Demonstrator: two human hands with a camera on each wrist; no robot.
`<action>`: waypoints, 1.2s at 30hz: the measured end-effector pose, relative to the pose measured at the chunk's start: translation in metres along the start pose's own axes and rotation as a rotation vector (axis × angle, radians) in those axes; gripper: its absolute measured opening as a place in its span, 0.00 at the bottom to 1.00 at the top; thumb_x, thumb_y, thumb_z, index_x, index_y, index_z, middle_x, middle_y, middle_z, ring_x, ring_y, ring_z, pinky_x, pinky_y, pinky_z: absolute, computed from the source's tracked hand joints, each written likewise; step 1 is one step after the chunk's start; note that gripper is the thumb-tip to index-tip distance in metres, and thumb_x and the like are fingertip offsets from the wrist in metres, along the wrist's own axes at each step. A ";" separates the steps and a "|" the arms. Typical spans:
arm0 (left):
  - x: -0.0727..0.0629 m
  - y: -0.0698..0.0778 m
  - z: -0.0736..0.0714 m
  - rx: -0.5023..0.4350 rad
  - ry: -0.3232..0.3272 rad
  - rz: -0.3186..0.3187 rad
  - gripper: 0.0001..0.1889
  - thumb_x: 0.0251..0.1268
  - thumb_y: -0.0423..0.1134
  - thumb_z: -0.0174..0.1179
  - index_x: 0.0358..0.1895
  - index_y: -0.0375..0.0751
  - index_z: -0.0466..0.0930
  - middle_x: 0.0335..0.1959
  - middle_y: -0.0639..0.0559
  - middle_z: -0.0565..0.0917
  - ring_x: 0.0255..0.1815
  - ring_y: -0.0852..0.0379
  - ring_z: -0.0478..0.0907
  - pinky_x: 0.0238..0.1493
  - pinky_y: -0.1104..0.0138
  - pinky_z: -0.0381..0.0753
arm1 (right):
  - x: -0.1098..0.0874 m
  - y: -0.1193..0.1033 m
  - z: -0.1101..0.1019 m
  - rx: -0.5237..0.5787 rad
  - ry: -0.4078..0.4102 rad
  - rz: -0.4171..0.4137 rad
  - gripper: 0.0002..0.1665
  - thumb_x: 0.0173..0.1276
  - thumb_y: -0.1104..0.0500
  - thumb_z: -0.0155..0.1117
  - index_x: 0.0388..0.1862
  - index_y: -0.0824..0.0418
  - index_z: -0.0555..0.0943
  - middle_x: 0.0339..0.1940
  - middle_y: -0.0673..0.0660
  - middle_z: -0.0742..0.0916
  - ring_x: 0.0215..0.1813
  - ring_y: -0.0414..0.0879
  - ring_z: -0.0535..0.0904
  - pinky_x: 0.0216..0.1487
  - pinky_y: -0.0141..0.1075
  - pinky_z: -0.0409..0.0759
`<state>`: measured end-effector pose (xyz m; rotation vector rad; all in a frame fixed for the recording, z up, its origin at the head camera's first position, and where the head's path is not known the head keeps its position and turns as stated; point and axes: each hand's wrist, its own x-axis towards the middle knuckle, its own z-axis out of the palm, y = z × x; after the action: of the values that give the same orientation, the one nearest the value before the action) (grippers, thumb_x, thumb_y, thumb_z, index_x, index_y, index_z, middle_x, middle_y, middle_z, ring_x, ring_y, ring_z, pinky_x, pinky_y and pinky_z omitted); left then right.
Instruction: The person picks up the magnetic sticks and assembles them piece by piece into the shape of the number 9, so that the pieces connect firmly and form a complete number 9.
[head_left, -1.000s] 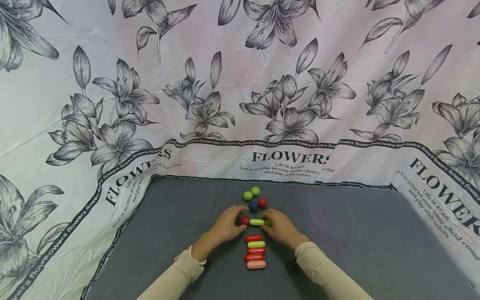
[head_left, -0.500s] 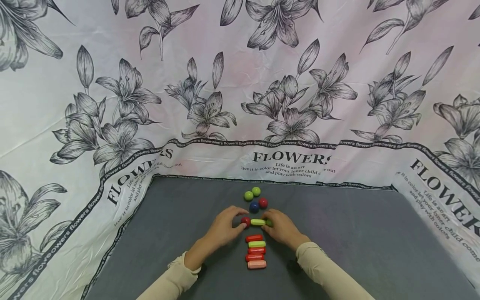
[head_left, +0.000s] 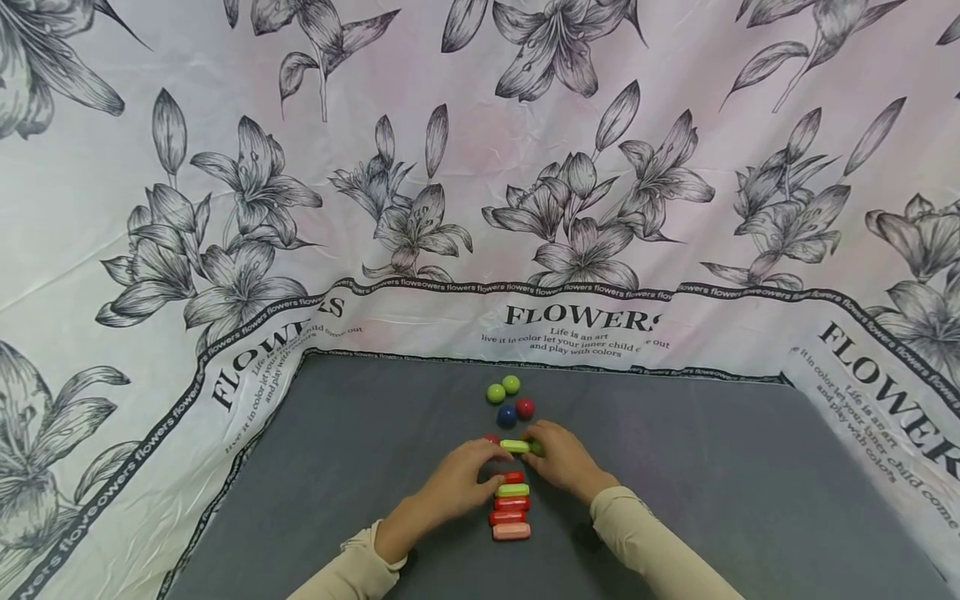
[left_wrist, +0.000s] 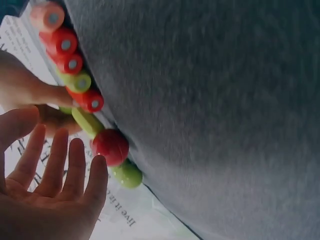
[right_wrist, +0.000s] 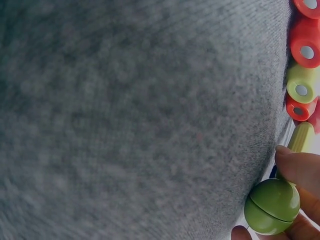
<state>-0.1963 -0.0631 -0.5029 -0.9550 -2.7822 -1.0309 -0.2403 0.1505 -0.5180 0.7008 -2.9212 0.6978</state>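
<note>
My right hand (head_left: 566,458) pinches a green ball (right_wrist: 272,206) at its joint with a yellow-green magnetic rod (head_left: 514,447). A red ball (left_wrist: 110,147) sits at the rod's other end, mostly hidden by my left hand in the head view. My left hand (head_left: 461,482) has its fingers spread and holds nothing. In the head view its thumb tip overlaps the left end of the nearest red rod (head_left: 513,477). Below that lie a yellow-green rod (head_left: 513,491), two red rods (head_left: 512,504) and a pink rod (head_left: 512,531) in a column, pale discs in their ends.
Beyond my hands are two light green balls (head_left: 496,393), a blue ball (head_left: 507,416) and another red ball (head_left: 525,408). They stand on a dark grey tabletop (head_left: 675,467). A flower-printed cloth (head_left: 420,325) hangs along the back and both sides.
My left hand has left the red ball and come back toward me, to the top of the rod column. My right hand has stayed at the green ball.
</note>
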 end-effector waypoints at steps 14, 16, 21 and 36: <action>-0.001 -0.005 0.012 -0.170 0.015 -0.067 0.14 0.67 0.34 0.64 0.55 0.42 0.83 0.51 0.51 0.85 0.54 0.53 0.83 0.58 0.56 0.81 | 0.001 0.001 0.000 0.002 -0.011 0.009 0.10 0.61 0.60 0.74 0.41 0.56 0.85 0.36 0.48 0.84 0.38 0.40 0.76 0.46 0.43 0.78; 0.000 -0.006 0.014 -0.172 0.010 -0.082 0.14 0.66 0.34 0.64 0.54 0.42 0.83 0.51 0.51 0.85 0.54 0.53 0.83 0.58 0.57 0.80 | 0.000 0.001 -0.001 0.002 -0.007 0.008 0.10 0.61 0.60 0.74 0.41 0.56 0.85 0.36 0.48 0.84 0.38 0.40 0.76 0.46 0.42 0.78; 0.001 -0.009 0.017 -0.151 -0.007 -0.109 0.14 0.65 0.35 0.65 0.53 0.43 0.84 0.48 0.51 0.86 0.52 0.53 0.83 0.55 0.61 0.81 | 0.000 0.001 0.000 0.008 -0.004 0.014 0.10 0.61 0.60 0.74 0.41 0.56 0.85 0.36 0.49 0.84 0.38 0.40 0.76 0.46 0.43 0.78; 0.005 -0.011 0.020 -0.124 -0.031 -0.125 0.11 0.65 0.31 0.63 0.49 0.45 0.85 0.46 0.52 0.87 0.48 0.55 0.83 0.51 0.64 0.80 | -0.002 0.000 -0.001 0.009 -0.007 0.009 0.10 0.61 0.61 0.74 0.41 0.57 0.85 0.37 0.49 0.84 0.39 0.40 0.76 0.46 0.44 0.79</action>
<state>-0.2026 -0.0554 -0.5239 -0.8247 -2.8647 -1.2285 -0.2390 0.1518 -0.5174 0.6933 -2.9307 0.7112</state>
